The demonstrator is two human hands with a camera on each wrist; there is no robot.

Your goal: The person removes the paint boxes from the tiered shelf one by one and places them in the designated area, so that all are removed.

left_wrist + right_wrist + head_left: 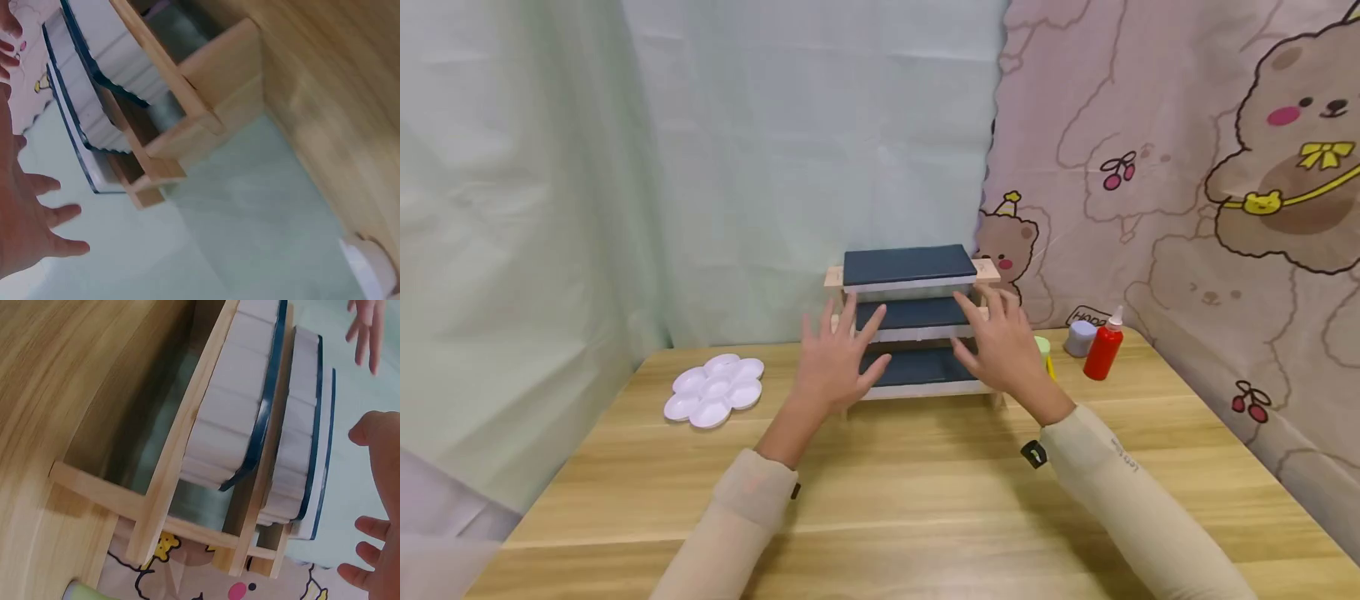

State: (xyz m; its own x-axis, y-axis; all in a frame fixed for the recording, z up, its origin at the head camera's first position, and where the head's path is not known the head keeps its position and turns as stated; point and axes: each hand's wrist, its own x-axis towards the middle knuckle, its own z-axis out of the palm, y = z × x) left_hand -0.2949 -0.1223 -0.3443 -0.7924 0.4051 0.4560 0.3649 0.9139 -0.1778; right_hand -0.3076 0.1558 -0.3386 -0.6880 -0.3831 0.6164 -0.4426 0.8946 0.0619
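Observation:
A tiered wooden rack [987,271] stands toward the back of the table, carrying three white trays with dark blue lids: a top one [910,265], a middle one [917,314] and a bottom one [917,367]. My left hand [833,362] hovers before the rack's left side, fingers spread and nothing held. On the right side my right hand [1003,346] mirrors it, its fingers also spread and holding nothing. Both wrist views show gaps between the hands and the trays. The hands hide parts of the rack's side posts in the head view.
A white flower-shaped palette [715,390] lies left of the rack. At the back right stand a red squeeze bottle [1103,350] with a white nozzle and a bluish-grey jar [1081,339]. A green-topped item [1042,344] is partly hidden behind my right hand. Curtains close off the back and sides.

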